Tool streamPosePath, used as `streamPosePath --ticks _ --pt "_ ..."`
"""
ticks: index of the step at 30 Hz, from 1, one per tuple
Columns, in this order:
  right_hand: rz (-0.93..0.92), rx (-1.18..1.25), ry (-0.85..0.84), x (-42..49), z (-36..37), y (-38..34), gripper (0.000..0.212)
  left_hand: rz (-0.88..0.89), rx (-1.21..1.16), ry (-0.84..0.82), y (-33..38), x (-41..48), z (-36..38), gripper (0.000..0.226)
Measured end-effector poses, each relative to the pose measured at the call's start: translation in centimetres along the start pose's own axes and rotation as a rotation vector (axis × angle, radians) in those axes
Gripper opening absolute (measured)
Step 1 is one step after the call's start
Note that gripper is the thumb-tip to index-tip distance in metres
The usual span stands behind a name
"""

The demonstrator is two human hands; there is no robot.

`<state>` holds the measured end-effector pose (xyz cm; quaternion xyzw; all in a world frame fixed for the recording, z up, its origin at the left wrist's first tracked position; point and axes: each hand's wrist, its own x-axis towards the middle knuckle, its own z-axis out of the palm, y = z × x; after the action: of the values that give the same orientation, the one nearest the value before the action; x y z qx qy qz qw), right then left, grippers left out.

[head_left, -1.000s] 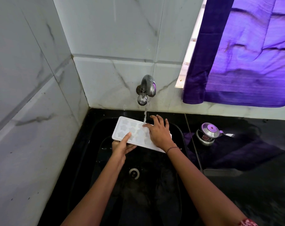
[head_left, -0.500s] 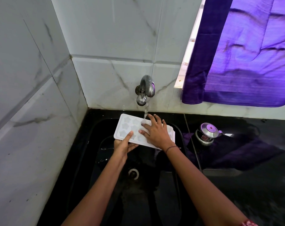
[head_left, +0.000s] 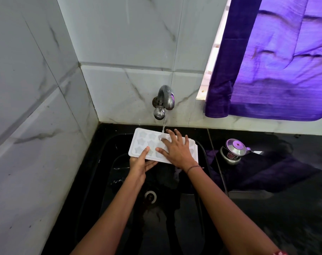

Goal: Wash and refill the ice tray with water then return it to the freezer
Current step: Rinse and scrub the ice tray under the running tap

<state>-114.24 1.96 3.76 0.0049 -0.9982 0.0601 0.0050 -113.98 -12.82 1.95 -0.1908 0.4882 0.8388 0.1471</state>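
Observation:
A white ice tray with star-shaped cells is held over the black sink, under the running metal tap. My left hand grips the tray's near left edge, thumb on top and fingers underneath. My right hand lies flat on the tray's top with fingers spread and straight, covering the middle and right cells. The water stream lands on the tray just by my right fingertips. Only the freezer is out of view.
The sink drain lies below my arms. A small steel pot with a lid stands on the black counter to the right. A purple curtain hangs over the window. Marble-tiled walls close in behind and to the left.
The tray has shifted slightly toward the tap. My right hand has slid across its top toward the right, from under the stream, uncovering more left cells. My left hand keeps its hold.

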Motion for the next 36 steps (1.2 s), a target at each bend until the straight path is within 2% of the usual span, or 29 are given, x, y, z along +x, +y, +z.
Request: streamPosePath --ticks 4,8,13,16,22,24,27,32,36 --pt "-0.102 0.078 0.061 -0.9 0.2 0.0 0.093 0.008 -0.009 0.027 0.3 0.2 0.0 0.036" --pt "-0.181 0.002 0.072 -1.8 0.7 0.0 0.104 0.011 -0.029 0.060 0.3 0.3 0.1 0.035" --pt "-0.181 -0.111 0.025 -1.5 0.5 -0.1 0.079 -0.023 -0.049 0.030 0.0 0.0 0.5 0.031" --pt "-0.173 -0.174 0.121 -1.6 0.8 0.4 0.063 -0.012 -0.044 0.013 0.1 0.2 0.2 0.032" --pt "-0.116 -0.166 0.255 -1.5 1.6 -0.4 0.059 -0.022 -0.060 0.015 0.1 0.4 0.5 0.029" --pt "-0.133 -0.114 0.253 -1.2 1.5 -0.3 0.058 -0.030 -0.073 0.020 0.2 0.6 0.4 0.028" --pt "-0.149 -0.162 0.263 -0.5 1.2 0.0 0.057 -0.021 -0.068 0.016 0.1 0.7 0.5 0.028" --pt "-0.065 -0.182 0.259 0.5 0.9 -0.3 0.059 0.018 -0.032 0.005 1.1 1.4 1.6 0.031" --pt "-0.120 -0.124 0.242 1.1 0.4 0.0 0.058 -0.019 0.027 -0.005 1.1 1.9 1.5 0.033"
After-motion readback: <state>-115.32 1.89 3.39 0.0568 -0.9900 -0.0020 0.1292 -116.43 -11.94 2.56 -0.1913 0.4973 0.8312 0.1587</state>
